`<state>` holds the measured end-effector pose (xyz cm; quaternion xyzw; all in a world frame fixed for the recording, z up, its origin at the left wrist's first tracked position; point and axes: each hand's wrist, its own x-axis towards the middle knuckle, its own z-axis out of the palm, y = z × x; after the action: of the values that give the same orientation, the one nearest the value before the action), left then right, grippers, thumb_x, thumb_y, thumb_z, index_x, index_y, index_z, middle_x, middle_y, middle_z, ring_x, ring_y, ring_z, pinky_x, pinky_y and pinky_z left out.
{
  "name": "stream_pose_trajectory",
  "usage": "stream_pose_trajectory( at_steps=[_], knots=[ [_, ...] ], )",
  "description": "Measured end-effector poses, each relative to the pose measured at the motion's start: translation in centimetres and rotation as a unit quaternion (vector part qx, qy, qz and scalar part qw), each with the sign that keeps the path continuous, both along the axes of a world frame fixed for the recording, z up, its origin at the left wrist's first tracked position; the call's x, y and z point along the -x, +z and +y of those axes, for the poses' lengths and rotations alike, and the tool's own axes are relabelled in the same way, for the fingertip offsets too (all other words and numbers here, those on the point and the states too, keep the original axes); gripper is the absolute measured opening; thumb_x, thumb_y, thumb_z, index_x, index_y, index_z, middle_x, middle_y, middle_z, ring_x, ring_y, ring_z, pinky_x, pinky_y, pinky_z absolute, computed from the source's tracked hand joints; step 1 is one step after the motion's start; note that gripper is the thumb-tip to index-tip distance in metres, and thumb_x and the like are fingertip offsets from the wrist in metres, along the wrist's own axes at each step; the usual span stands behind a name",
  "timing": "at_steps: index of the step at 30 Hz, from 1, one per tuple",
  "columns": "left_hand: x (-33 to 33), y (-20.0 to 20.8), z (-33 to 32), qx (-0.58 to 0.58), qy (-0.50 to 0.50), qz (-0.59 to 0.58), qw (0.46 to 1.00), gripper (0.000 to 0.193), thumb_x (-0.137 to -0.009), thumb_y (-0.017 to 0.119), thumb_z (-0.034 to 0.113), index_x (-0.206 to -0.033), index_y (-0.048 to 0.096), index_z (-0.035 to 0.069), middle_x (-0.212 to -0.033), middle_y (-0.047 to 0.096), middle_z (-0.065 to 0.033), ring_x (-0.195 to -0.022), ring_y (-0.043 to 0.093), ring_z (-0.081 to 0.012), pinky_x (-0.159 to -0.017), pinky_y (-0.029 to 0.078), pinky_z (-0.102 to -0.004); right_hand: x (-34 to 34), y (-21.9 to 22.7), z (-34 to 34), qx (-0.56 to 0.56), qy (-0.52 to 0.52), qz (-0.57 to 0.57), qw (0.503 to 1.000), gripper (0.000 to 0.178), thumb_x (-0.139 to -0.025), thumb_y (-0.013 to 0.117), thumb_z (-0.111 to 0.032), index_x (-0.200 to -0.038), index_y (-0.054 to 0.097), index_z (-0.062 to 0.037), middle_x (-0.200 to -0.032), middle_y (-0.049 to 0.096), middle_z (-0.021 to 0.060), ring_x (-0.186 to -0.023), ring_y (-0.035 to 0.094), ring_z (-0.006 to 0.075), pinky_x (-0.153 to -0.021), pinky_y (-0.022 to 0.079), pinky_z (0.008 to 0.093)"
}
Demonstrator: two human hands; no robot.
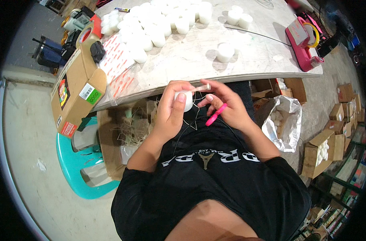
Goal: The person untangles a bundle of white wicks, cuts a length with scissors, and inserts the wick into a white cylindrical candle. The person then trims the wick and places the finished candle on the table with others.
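Observation:
Above my lap, close to the table's front edge, my left hand [173, 108] is closed round a short white cylinder [188, 102] that looks like a candle. Its thumb presses on the cylinder's side. My right hand [227, 105] is just to the right, with its fingers curled toward the cylinder. Pink-handled scissors [216, 115] rest in the right hand; their blades are hidden. A small pale piece [201, 87] bridges the fingertips of both hands. Thin pale string [195, 121] hangs in loops below and between the hands.
Many white cylinders [158, 38] crowd the back of the white table [183, 66]. A pink tape dispenser [303, 46] stands at its right. Left are a cardboard box [80, 86] and a teal chair [68, 164]. A silver-lined bag [287, 128] and boxes stand right.

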<state>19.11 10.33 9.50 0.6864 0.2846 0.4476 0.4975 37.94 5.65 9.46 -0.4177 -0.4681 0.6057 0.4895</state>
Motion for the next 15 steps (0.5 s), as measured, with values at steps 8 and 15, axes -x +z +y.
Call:
stream_pose_trajectory(
  at_steps=[8,15],
  knots=[
    [-1.1,1.1,-0.5,0.156,0.006,-0.062,0.986,0.088,-0.077,0.066,-0.005,-0.146,0.012,0.005,-0.141,0.031,-0.0123,-0.108,0.051,-0.019,-0.094,0.043,-0.0289,1.1,-0.7,-1.2,-0.013,0.246,-0.064,0.967,0.016,-0.094,0.047,-0.013,-0.101,0.055,-0.0013,-0.073,0.059,0.0076,-0.067,0.061,0.0173,-0.063,0.05,0.0306],
    [-1.4,0.8,-0.3,0.146,0.079,-0.11,0.98,0.071,-0.081,0.068,0.005,-0.139,0.026,0.0,-0.119,0.049,-0.0126,-0.091,0.059,-0.0157,-0.08,0.05,-0.0269,-2.3,4.3,-1.7,-0.164,0.258,-0.272,0.912,0.017,-0.078,0.053,0.001,-0.095,0.057,-0.0013,-0.089,0.065,0.0135,-0.086,0.064,0.0314,-0.072,0.051,0.0371]
  ],
)
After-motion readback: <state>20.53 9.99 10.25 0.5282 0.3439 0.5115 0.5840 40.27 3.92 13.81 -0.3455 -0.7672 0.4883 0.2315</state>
